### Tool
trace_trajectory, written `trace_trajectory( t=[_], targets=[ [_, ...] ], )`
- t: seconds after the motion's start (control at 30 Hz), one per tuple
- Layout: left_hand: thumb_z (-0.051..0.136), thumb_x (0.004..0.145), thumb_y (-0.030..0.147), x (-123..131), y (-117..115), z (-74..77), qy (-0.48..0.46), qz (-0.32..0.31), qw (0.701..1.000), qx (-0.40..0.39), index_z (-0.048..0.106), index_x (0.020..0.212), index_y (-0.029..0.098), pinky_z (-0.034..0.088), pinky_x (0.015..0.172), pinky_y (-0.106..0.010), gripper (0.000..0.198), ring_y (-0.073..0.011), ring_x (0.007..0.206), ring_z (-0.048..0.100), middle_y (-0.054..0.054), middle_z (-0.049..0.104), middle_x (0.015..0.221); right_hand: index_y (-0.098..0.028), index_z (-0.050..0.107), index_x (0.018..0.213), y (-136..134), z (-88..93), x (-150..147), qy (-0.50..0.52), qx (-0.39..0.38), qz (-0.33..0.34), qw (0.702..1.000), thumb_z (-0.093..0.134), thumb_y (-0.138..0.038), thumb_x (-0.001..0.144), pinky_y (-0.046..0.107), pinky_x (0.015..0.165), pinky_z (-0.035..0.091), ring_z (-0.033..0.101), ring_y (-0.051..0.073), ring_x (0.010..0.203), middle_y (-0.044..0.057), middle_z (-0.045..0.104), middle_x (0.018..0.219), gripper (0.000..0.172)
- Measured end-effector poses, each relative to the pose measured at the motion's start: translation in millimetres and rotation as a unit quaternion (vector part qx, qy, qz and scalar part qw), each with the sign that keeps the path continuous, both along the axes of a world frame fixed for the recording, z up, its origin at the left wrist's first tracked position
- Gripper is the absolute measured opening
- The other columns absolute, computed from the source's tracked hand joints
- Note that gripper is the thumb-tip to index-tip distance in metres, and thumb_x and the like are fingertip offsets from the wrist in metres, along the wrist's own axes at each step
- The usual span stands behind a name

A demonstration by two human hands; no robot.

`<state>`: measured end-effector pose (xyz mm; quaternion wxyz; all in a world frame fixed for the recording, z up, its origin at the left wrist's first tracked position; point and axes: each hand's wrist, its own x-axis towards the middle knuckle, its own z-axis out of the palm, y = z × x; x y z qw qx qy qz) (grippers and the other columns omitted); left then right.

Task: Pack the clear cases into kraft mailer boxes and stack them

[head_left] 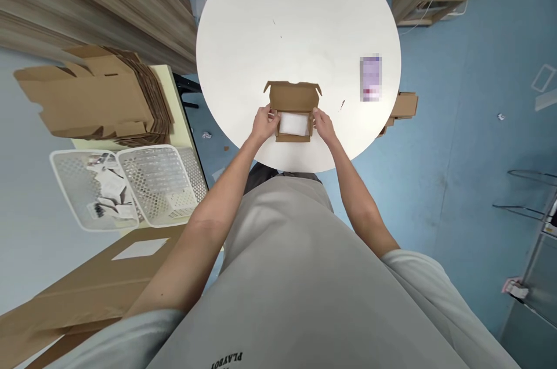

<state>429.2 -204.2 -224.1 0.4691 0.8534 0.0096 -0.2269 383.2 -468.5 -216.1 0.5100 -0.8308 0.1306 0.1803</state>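
A small brown cardboard box [294, 96] sits on the near part of the round white table, its lid raised and the lid's side flaps sticking out. Inside lies a flat white item [293, 123] whose kind I cannot make out. My left hand [264, 123] grips the box's left side wall, fingers bent around the edge. On the opposite side, my right hand [323, 125] has its thumb and fingers closed on the right wall.
A blurred-out purple rectangle [371, 78] lies on the table [243, 26] at right. To the left, flattened cardboard boxes [96, 96] are stacked beside two white plastic baskets [159, 151]. A large carton [100, 270] stands nearer me. Folded cardboard [404, 104] shows beyond the table's right edge.
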Motion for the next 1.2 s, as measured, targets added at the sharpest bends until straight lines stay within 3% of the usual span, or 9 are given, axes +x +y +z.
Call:
trace_trajectory(
  t=[0.17,0.33,0.5,0.77,1.03,1.2],
  targets=[
    [0.045,0.112,0.046,-15.1,0.7,17.7,-0.042,-0.063,0.996,0.040,0.069,0.137,0.020,0.052,0.116,-0.055,0.044,-0.0388,0.128,0.068,-0.020,0.072,0.130,-0.026,0.064,0.153,-5.2,8.8,-12.9,-0.022,-0.014,0.035,0.999,0.034,-0.070,0.113,0.049,0.108,0.058,0.068,0.030,0.115,0.012,0.076,0.125,0.067],
    [0.056,0.106,0.036,-21.2,-1.5,23.1,-0.022,-0.025,0.998,0.052,0.066,0.143,0.018,0.057,0.109,-0.048,0.043,-0.0330,0.122,0.073,-0.019,0.070,0.144,-0.019,0.062,0.158,-10.1,27.4,-11.7,0.014,-0.039,0.082,0.996,0.047,-0.052,0.109,0.046,0.105,0.059,0.075,0.028,0.106,0.012,0.081,0.125,0.061],
    [0.066,0.102,0.031,-17.5,-7.4,22.7,0.001,0.034,0.998,0.054,0.065,0.132,0.023,0.060,0.103,-0.044,0.032,-0.0292,0.114,0.075,-0.012,0.076,0.132,-0.016,0.066,0.152,-5.5,36.7,-9.9,0.025,-0.066,0.085,0.994,0.054,-0.040,0.105,0.044,0.106,0.060,0.077,0.030,0.113,0.012,0.083,0.126,0.054],
    [0.072,0.101,0.040,1.3,-7.6,16.7,-0.007,0.021,0.995,0.093,0.065,0.125,0.027,0.052,0.113,-0.052,0.028,-0.0380,0.127,0.067,-0.014,0.068,0.136,-0.015,0.064,0.144,0.0,25.4,-15.5,0.004,-0.072,0.075,0.995,0.056,-0.032,0.099,0.045,0.097,0.061,0.077,0.029,0.097,0.013,0.082,0.123,0.049],
    [0.070,0.101,0.047,-0.1,7.7,13.2,-0.038,-0.036,0.995,0.085,0.064,0.145,0.024,0.053,0.116,-0.055,0.050,-0.0432,0.136,0.062,-0.016,0.066,0.144,-0.021,0.059,0.143,10.0,39.4,-21.9,0.023,-0.101,0.078,0.992,0.056,-0.029,0.099,0.047,0.095,0.061,0.075,0.029,0.096,0.010,0.080,0.126,0.045],
    [0.067,0.102,0.039,-16.8,18.0,21.6,-0.058,-0.096,0.992,0.063,0.056,0.160,0.021,0.055,0.117,-0.049,0.062,-0.0381,0.134,0.066,-0.017,0.061,0.150,-0.024,0.056,0.150,13.3,41.4,-32.5,0.014,-0.136,0.080,0.987,0.053,-0.024,0.098,0.045,0.095,0.059,0.072,0.030,0.105,0.012,0.074,0.137,0.052]
  ],
)
